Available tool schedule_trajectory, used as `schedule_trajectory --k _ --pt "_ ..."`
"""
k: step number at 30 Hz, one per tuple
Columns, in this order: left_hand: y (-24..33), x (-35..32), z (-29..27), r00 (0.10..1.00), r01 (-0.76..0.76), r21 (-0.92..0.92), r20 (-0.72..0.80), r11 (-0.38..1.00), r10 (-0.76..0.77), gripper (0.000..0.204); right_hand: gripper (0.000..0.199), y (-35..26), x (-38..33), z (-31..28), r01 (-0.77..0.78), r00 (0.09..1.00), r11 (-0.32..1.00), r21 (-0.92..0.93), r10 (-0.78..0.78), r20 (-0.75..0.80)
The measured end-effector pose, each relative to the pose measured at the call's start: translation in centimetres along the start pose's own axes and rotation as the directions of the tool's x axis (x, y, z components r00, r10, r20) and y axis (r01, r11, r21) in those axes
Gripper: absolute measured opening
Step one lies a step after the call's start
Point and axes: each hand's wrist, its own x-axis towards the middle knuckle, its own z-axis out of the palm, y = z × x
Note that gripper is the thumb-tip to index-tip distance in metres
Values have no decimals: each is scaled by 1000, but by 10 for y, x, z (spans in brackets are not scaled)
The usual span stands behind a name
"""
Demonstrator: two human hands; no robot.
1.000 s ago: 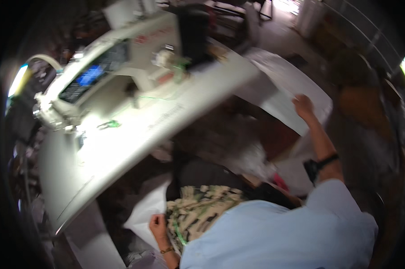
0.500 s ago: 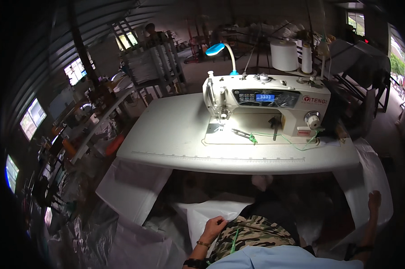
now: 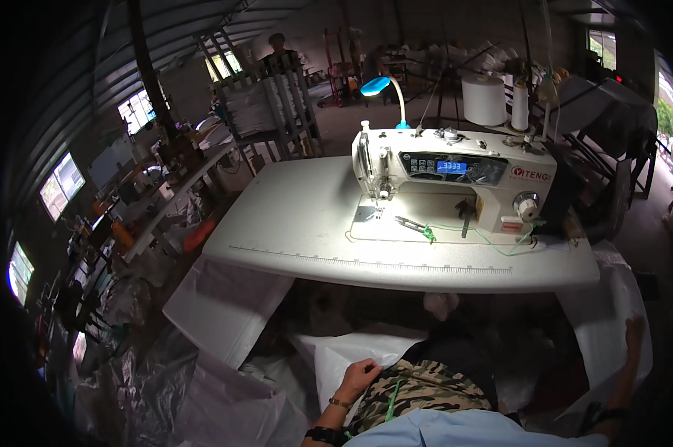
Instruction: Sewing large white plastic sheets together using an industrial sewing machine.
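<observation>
My left hand (image 3: 359, 376) rests at the edge of my camouflage-clad lap, its fingers curled in. It lies against a white plastic-like sheet (image 3: 340, 354); whether anything is pinched in the fingers is hidden. Far to the right, my right hand (image 3: 634, 335) is raised beside another white sheet (image 3: 608, 313) that hangs from the table's right end. That hand is dim and its fingers cannot be made out. In front of me stands a white sewing machine (image 3: 455, 156) with its lamp lit. Thread snips (image 3: 411, 223) with green cord lie on its bed.
The pale sewing table (image 3: 277, 216) has a ruler strip along its front edge. White thread cones (image 3: 484, 100) stand behind the machine. A white sheet (image 3: 224, 302) hangs at the table's left. Cluttered benches line the left side; a person (image 3: 278, 56) is in the background.
The view has shifted slightly, so the machine and table sit a little farther right and lower in it. My left hand stays in place; my right hand is slightly farther right.
</observation>
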Motion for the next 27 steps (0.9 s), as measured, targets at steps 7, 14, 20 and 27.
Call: schedule_trajectory --k 7,14,20,27 --pt "-8 -1 2 1000 12 12 -9 1000 -12 27 49 -11 29 -43 -86 996 973 215 83 23" --pt "-3 3 6 998 -28 -10 52 1000 29 25 57 24 12 -96 -74 996 969 -235 85 38" --pt "-33 7 7 999 -52 -199 -20 979 49 17 56 13 41 -122 -21 987 991 -134 42 154" --pt "-1 12 5 999 -23 -222 19 975 28 19 51 -45 60 -173 19 996 997 -75 -13 83"
